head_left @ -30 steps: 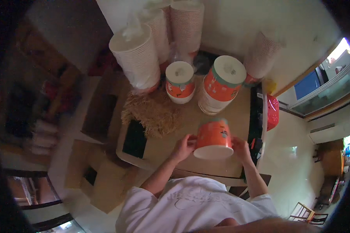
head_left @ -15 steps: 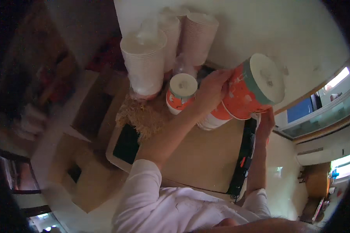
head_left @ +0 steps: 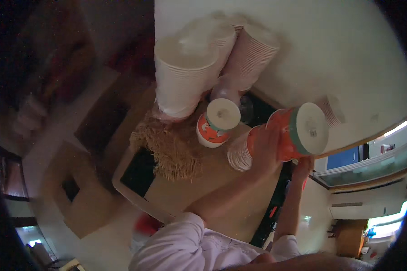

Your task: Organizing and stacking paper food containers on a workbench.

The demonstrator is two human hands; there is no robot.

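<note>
Gripping an orange paper cup [head_left: 285, 135] from both sides, the hands hold it tipped so that its white bottom faces the head camera. The left hand [head_left: 264, 149] wraps its near flank with fingers curled tight; the right hand [head_left: 303, 163] presses against the lower far edge from beneath. That cup sits atop a stack of orange-and-white cups [head_left: 240, 153] standing at the right of the brown table [head_left: 212, 198], apparently nested onto it. Just left of the stack stands a shorter orange cup stack [head_left: 217, 124] with a white top. Behind both rise tall stacks of plain white cups [head_left: 183, 77] and a pinkish stack [head_left: 251, 56] leaning against the wall. A heap of straw-like brown strands [head_left: 172, 153] lies on the table's left part, beside a dark rectangular opening [head_left: 138, 171]. White sleeves cover the person's upper arms at the lower edge.
</note>
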